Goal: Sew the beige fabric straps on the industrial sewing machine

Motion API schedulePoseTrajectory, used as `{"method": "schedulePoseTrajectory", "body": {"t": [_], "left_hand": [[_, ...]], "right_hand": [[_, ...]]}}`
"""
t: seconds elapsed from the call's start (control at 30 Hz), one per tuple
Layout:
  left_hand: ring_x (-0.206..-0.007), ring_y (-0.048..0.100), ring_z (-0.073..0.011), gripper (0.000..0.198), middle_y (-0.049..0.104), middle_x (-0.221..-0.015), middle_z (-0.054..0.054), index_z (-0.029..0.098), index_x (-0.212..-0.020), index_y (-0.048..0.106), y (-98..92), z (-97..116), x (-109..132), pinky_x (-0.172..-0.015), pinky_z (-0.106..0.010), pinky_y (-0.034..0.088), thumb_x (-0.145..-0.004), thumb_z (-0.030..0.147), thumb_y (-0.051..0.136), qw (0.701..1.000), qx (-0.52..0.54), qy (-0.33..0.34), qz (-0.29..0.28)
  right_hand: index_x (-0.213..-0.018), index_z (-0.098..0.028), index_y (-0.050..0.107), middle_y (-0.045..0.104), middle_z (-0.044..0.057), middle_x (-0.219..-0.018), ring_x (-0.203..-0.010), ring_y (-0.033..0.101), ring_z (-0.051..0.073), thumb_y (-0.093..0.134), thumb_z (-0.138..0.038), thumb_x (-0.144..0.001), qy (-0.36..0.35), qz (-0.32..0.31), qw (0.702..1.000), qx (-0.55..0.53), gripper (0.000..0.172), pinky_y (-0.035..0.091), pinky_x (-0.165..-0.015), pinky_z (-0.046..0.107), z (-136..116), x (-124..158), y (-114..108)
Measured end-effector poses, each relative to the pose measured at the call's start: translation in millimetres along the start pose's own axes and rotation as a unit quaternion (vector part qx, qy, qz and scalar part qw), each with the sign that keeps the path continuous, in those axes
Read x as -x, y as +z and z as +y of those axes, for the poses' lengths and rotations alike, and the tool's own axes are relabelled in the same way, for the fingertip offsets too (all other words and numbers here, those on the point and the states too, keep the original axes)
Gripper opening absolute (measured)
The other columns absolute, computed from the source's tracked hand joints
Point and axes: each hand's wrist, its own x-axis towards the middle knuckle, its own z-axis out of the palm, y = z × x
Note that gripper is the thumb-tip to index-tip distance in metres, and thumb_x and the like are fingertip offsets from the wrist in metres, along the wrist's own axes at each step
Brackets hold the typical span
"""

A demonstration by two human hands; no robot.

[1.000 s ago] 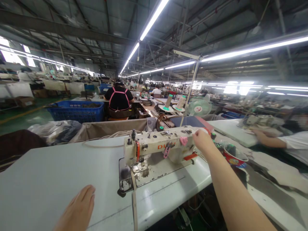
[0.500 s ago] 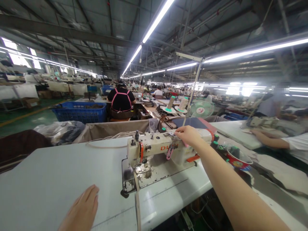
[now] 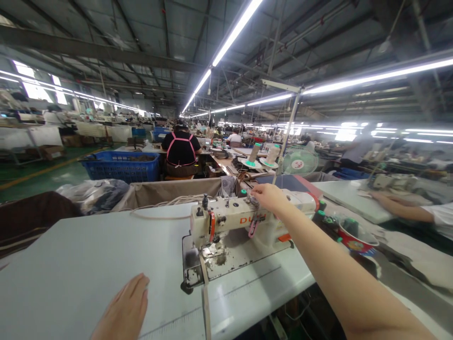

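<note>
Narrow beige fabric-like strip [image 3: 206,307], long axis fore-aft from off-white metal sewing machine [image 3: 226,210], lies R of nearer L hand [image 3: 123,307] (flat, fingers tog.); R hand [image 3: 271,197] atop machine, can't tell if pinching.

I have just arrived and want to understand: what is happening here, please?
A person's right hand is at the top of a white sewing machine; exactly what it touches is unclear. The left hand, open, is on or just above the table. A narrow beige strip runs from the machine's left end toward the viewer.
</note>
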Motion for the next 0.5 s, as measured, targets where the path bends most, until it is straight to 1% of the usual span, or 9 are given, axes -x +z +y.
{"method": "schedulePoseTrajectory", "body": {"t": [0.07,0.13,0.27,0.37,0.43,0.5], "left_hand": [[-0.124,0.068,-0.0293,0.039,0.071,-0.132,-0.015,0.015,-0.123,0.070,2.2,1,1,-0.112,-0.047,0.052,-0.101,0.025,0.039,1.000,0.000,-0.004,0.000],[-0.124,0.068,-0.0296,0.040,0.071,-0.132,-0.015,0.016,-0.123,0.069,2.5,2,1,-0.112,-0.048,0.052,-0.101,0.026,0.038,1.000,0.006,-0.014,-0.004],[-0.123,0.068,-0.0291,0.038,0.071,-0.131,-0.014,0.018,-0.122,0.069,-1.3,3,0,-0.112,-0.046,0.052,-0.100,0.026,0.040,0.999,0.024,-0.025,-0.011],[-0.122,0.068,-0.0278,0.037,0.072,-0.130,-0.013,0.019,-0.122,0.069,-3.6,5,-1,-0.113,-0.045,0.052,-0.099,0.024,0.041,0.999,0.024,-0.026,-0.015],[-0.123,0.068,-0.0280,0.038,0.072,-0.130,-0.013,0.018,-0.122,0.070,-4.1,6,-1,-0.113,-0.045,0.051,-0.100,0.023,0.040,1.000,0.013,-0.023,-0.017],[-0.124,0.068,-0.0285,0.039,0.072,-0.131,-0.015,0.016,-0.123,0.070,-4.4,6,-2,-0.114,-0.046,0.051,-0.102,0.023,0.038,1.000,-0.002,-0.020,-0.019]], "right_hand": [[-0.116,-0.028,0.081,0.078,0.007,-0.120,-0.109,0.071,0.027,0.051,-0.031,-0.101,-0.003,0.005,1.000,0.017,0.033,0.050,-0.087,0.030,0,3,-7],[-0.111,-0.028,0.082,0.078,0.008,-0.117,-0.107,0.071,0.028,0.056,-0.030,-0.098,-0.015,-0.007,0.999,0.030,0.029,0.050,-0.085,0.031,0,5,-14],[-0.095,-0.026,0.084,0.080,0.008,-0.102,-0.095,0.072,0.027,0.066,-0.023,-0.088,-0.056,-0.062,0.995,0.044,0.019,0.049,-0.075,0.029,-3,7,-26],[-0.085,-0.026,0.084,0.079,0.004,-0.091,-0.086,0.072,0.022,0.069,-0.018,-0.083,-0.085,-0.095,0.991,0.040,0.017,0.047,-0.071,0.025,-8,6,-27],[-0.090,-0.027,0.084,0.080,0.003,-0.094,-0.088,0.072,0.020,0.068,-0.021,-0.087,-0.088,-0.086,0.992,0.034,0.017,0.048,-0.074,0.024,-10,2,-25],[-0.102,-0.027,0.083,0.080,0.004,-0.103,-0.096,0.072,0.021,0.063,-0.027,-0.094,-0.070,-0.057,0.995,0.035,0.022,0.049,-0.080,0.025,-9,-2,-22]]}}
